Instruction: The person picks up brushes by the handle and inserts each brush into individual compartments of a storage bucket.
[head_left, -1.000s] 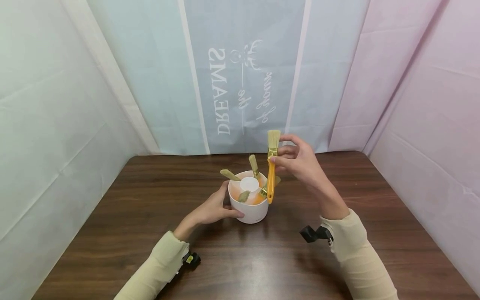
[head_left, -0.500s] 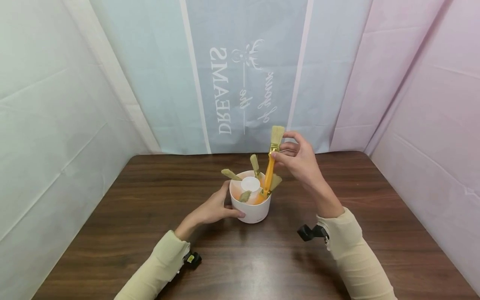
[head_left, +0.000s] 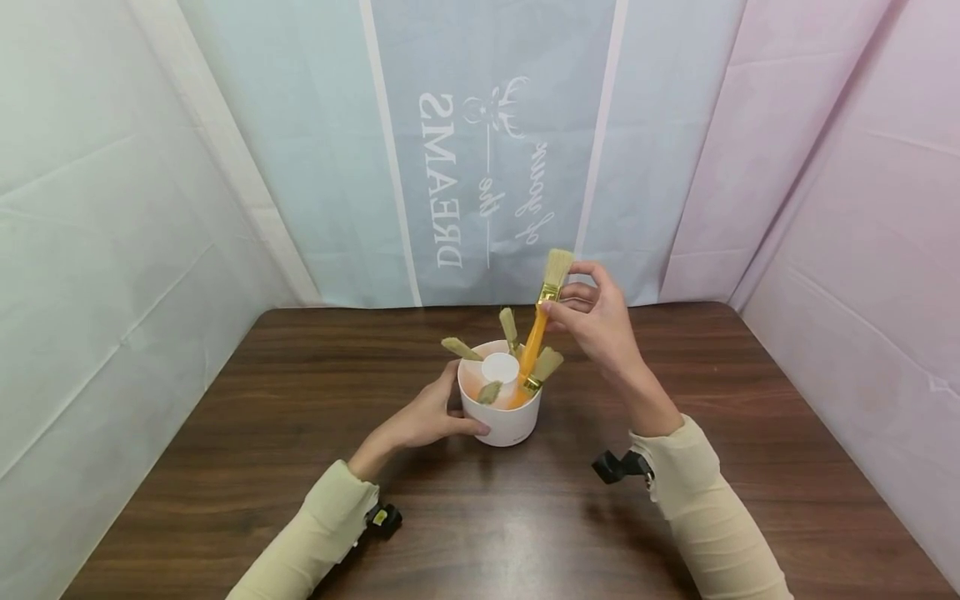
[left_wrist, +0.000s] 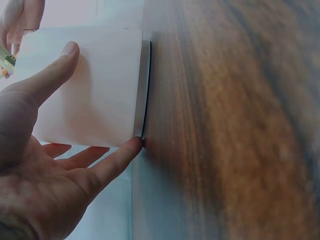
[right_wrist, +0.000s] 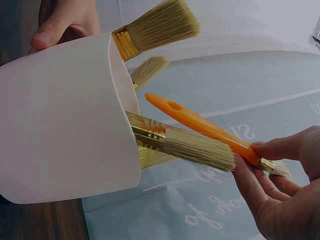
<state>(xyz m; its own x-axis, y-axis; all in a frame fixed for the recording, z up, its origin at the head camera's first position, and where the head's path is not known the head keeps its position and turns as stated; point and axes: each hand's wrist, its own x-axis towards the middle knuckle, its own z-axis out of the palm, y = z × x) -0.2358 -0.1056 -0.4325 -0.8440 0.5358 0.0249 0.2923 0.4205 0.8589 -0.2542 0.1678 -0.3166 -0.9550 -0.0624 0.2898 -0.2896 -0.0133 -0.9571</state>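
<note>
A white round organizer [head_left: 510, 429] with a central hub and inner dividers stands on the table. My left hand [head_left: 420, 418] grips its left side, thumb [left_wrist: 57, 70] on the near wall and fingers behind. My right hand [head_left: 600, 325] pinches a paintbrush [head_left: 534, 340] near its metal ferrule, bristles up. Its orange handle [right_wrist: 195, 120] slants down to the left, the holed end just over the organizer's opening. Several other paintbrushes stand in the organizer bristles up, one leaning left [head_left: 460, 348], one at the back [head_left: 508, 327] and one leaning right [head_left: 550, 363].
The dark wood table [head_left: 315, 358] ends at a pale blue-grey cloth backdrop [head_left: 352, 208] with mirrored white lettering. White cloth sides [head_left: 97, 275] flank it. A black wrist camera [head_left: 622, 467] sits on the right sleeve, another [head_left: 385, 518] on the left.
My right hand has tilted the paintbrush, its bristles going right and its handle end swinging left from the organizer's right rim to over the opening. The left hand keeps its grip.
</note>
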